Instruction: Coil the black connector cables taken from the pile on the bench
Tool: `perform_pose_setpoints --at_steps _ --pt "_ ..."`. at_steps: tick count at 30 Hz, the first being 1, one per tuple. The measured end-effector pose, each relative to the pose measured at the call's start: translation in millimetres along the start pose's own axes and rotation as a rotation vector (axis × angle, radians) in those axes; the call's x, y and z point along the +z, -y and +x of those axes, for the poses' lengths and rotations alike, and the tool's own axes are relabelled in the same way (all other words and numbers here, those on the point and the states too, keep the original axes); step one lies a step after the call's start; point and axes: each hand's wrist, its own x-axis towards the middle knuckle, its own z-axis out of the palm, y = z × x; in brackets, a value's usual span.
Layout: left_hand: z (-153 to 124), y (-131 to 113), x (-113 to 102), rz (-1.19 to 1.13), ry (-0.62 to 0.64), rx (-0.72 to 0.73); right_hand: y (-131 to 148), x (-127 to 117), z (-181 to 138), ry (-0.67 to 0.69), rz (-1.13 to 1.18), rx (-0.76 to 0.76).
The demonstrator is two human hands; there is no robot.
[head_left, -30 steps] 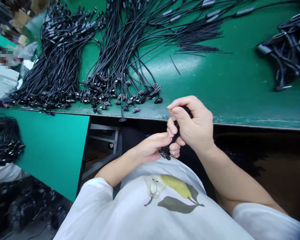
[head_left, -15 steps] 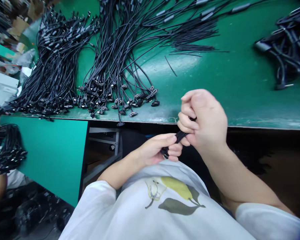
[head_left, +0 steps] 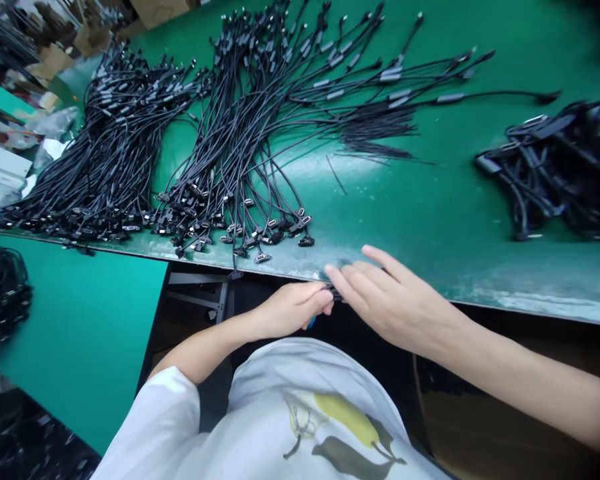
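My left hand (head_left: 297,308) is closed around a black cable (head_left: 336,292), held just off the table's front edge; only a short dark piece shows past my fingers, so its length and ends are hidden. My right hand (head_left: 395,300) is beside it, back upward, with the fingers stretched out toward the left hand. Its fingertips overlap the cable in this view, and whether they touch it I cannot tell. Beyond the hands lies a heap of black cables (head_left: 245,133) with grey sleeves and metal-faced connectors. Nearby are thin black strips (head_left: 377,130) in a loose bunch.
The green table (head_left: 430,207) has a second cable heap (head_left: 115,140) at left and folded black cables (head_left: 555,167) at right. One loose strip (head_left: 336,175) lies apart. A lower green board (head_left: 90,320) at left carries a coiled cable bundle (head_left: 3,293). Cardboard and plastic bags fill the far left.
My right hand has gone from a fist gripping the cable to stretched fingers. Both hands are nearer the table edge. The view has shifted, and the other person's arm at left is out of sight.
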Motion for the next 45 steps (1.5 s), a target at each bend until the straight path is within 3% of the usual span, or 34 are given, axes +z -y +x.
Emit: perform_pose_setpoints --at_steps 4,7,10,12,14,17,20,23,27,32,36,39,42,45 --pt "-3.2 -7.6 -0.2 0.293 0.087 -0.032 0.9 0.9 -5.7 0.051 -0.087 -0.054" --pt "-3.8 -9.6 -2.7 0.422 0.109 0.074 -1.7 -4.1 -4.5 0.045 -0.123 -0.065" --pt "0.7 -9.8 -4.7 0.546 0.007 0.202 -7.2 -5.7 2.8 0.072 -0.221 -0.068" --pt "5.8 -8.2 -4.0 0.527 -0.068 0.214 -12.9 -6.6 9.7 0.089 -0.188 -0.068" --pt "11.5 -3.7 -1.8 0.316 -0.094 0.173 -21.3 -10.3 17.5 0.097 -0.080 -0.045" --pt "19.1 6.0 0.8 -0.238 -0.090 0.114 -44.2 -19.2 31.7 0.119 0.204 0.053" --pt "23.7 10.2 -2.0 -0.709 -0.190 0.122 -82.1 -15.3 49.6 0.015 0.365 0.427" --pt "25.7 5.8 -7.7 -0.916 -0.258 0.141 -120.7 9.3 69.1 0.007 0.187 0.805" --pt "26.8 0.8 -8.7 -1.004 -0.241 0.160 -138.9 33.1 85.8 0.200 0.119 0.859" --pt "23.1 3.4 -1.7 -0.904 -0.337 0.232 -97.8 13.8 66.1 0.168 0.206 0.814" --pt "19.3 4.4 6.0 -0.845 -0.223 0.257 -40.7 3.0 38.2 0.197 0.695 0.687" --pt "16.4 2.7 11.2 -0.806 -0.164 0.287 -10.5 5.8 29.8 0.180 0.968 0.727" --pt "11.3 -1.0 14.6 -0.792 -0.236 0.336 2.5 8.4 32.4 0.050 0.971 0.790" --pt "4.1 -5.1 17.4 -0.845 -0.226 0.363 7.3 4.8 40.0 -0.039 0.967 0.779"
